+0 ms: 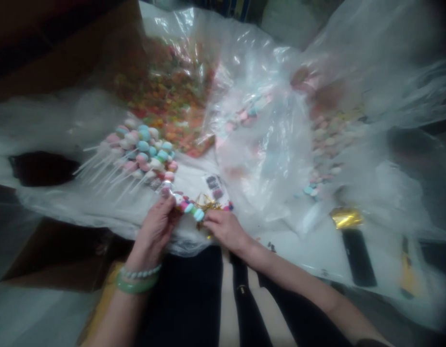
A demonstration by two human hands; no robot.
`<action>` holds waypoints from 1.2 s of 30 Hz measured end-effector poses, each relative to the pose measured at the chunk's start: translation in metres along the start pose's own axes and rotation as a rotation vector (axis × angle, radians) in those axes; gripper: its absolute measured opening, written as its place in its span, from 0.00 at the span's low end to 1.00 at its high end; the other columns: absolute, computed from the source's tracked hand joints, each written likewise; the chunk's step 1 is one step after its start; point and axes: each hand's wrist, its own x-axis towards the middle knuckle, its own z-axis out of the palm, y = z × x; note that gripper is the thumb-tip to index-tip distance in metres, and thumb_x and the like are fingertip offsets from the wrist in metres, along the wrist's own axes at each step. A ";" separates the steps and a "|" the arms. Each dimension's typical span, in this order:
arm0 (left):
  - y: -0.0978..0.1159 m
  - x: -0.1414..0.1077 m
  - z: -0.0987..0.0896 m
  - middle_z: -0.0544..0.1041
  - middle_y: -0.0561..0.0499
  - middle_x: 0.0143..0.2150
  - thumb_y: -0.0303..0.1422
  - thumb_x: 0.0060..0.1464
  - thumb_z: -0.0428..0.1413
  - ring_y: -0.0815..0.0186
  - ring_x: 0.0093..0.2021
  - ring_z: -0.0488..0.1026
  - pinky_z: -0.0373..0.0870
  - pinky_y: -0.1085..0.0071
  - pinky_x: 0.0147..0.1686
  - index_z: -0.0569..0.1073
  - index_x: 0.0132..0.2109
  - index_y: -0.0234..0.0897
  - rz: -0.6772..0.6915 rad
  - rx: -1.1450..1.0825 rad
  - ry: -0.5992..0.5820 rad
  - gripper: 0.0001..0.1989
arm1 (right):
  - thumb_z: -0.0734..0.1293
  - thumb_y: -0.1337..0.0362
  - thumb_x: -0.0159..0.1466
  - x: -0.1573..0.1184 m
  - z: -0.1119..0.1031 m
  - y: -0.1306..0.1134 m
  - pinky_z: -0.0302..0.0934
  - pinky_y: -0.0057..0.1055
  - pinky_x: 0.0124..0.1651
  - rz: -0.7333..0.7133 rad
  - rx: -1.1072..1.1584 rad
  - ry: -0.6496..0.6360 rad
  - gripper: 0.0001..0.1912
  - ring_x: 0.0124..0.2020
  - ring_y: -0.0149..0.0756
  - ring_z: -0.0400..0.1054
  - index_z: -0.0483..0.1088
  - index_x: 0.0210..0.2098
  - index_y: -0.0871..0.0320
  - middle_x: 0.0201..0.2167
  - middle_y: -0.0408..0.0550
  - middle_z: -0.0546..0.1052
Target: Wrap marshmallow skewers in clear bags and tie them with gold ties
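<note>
My left hand (158,222), with a beaded and a green bracelet on the wrist, is closed on one end of a short row of pastel candies (189,208) that looks wrapped in clear plastic. At the other end of the row, my right hand (223,227) has its fingers pinched together by the blue-white piece. Gold twist ties (208,202) lie just behind my right fingers, near a small printed card (215,187). Beyond my left hand rests a pile of pastel candies on white sticks (138,149).
Behind are a bag of orange and green candies (172,101) and a clear plastic bag (266,144) with pastel pieces. At the right lie a gold packet (346,218), a black phone-like object (359,258) and a yellow cutter (407,272). An open cardboard box (60,255) stands lower left.
</note>
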 end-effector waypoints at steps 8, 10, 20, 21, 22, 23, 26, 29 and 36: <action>-0.004 -0.002 0.001 0.80 0.46 0.34 0.31 0.48 0.69 0.64 0.34 0.78 0.78 0.71 0.38 0.78 0.36 0.31 0.012 -0.029 0.002 0.10 | 0.69 0.68 0.55 0.009 0.000 0.019 0.34 0.20 0.17 0.482 1.091 -0.510 0.05 0.13 0.19 0.39 0.67 0.26 0.61 0.13 0.31 0.56; -0.006 -0.005 0.004 0.80 0.47 0.34 0.33 0.47 0.69 0.64 0.34 0.78 0.78 0.70 0.38 0.78 0.37 0.31 0.007 -0.009 -0.033 0.12 | 0.67 0.69 0.57 0.010 -0.002 0.018 0.34 0.19 0.17 0.543 1.111 -0.559 0.04 0.13 0.19 0.39 0.67 0.27 0.61 0.13 0.31 0.55; -0.022 -0.009 0.009 0.79 0.48 0.31 0.35 0.41 0.72 0.68 0.32 0.75 0.75 0.75 0.35 0.79 0.36 0.29 -0.048 0.031 -0.138 0.17 | 0.70 0.66 0.54 0.009 0.010 -0.003 0.38 0.20 0.18 0.336 0.825 -0.134 0.07 0.15 0.20 0.49 0.66 0.26 0.59 0.16 0.34 0.63; -0.022 -0.009 0.009 0.79 0.48 0.31 0.33 0.40 0.72 0.68 0.32 0.75 0.75 0.75 0.36 0.79 0.36 0.29 -0.056 0.035 -0.125 0.16 | 0.69 0.65 0.56 0.008 0.009 -0.004 0.40 0.20 0.18 0.304 0.756 -0.103 0.05 0.16 0.22 0.51 0.68 0.27 0.59 0.16 0.35 0.64; -0.021 -0.009 0.008 0.79 0.48 0.31 0.31 0.40 0.72 0.68 0.32 0.75 0.75 0.74 0.36 0.79 0.36 0.29 -0.056 0.034 -0.112 0.16 | 0.68 0.64 0.57 0.006 0.008 -0.004 0.42 0.21 0.19 0.273 0.684 -0.088 0.04 0.17 0.23 0.53 0.69 0.29 0.58 0.17 0.36 0.65; -0.020 -0.008 0.007 0.79 0.48 0.31 0.30 0.40 0.72 0.67 0.32 0.76 0.76 0.74 0.37 0.79 0.37 0.30 -0.049 0.029 -0.099 0.15 | 0.67 0.64 0.57 0.005 0.006 -0.004 0.44 0.21 0.20 0.245 0.611 -0.080 0.03 0.18 0.24 0.54 0.71 0.30 0.58 0.18 0.36 0.65; -0.014 -0.008 0.007 0.79 0.49 0.32 0.28 0.44 0.70 0.66 0.33 0.77 0.76 0.72 0.39 0.79 0.37 0.32 -0.017 -0.001 -0.063 0.11 | 0.66 0.67 0.57 0.002 0.001 -0.002 0.49 0.22 0.23 0.168 0.409 -0.023 0.03 0.21 0.25 0.56 0.71 0.27 0.57 0.18 0.36 0.65; -0.008 -0.007 0.009 0.80 0.47 0.33 0.30 0.52 0.66 0.64 0.34 0.78 0.78 0.68 0.40 0.78 0.36 0.32 -0.059 -0.019 -0.043 0.06 | 0.66 0.69 0.56 0.001 -0.001 -0.002 0.51 0.23 0.25 0.134 0.317 0.027 0.05 0.22 0.25 0.57 0.70 0.23 0.57 0.18 0.36 0.65; 0.010 0.004 0.009 0.82 0.43 0.38 0.36 0.60 0.60 0.59 0.40 0.80 0.79 0.63 0.43 0.77 0.39 0.32 -0.030 -0.161 -0.003 0.10 | 0.67 0.65 0.57 0.002 -0.002 -0.006 0.49 0.24 0.24 0.218 0.385 -0.069 0.05 0.18 0.25 0.53 0.71 0.25 0.57 0.16 0.35 0.62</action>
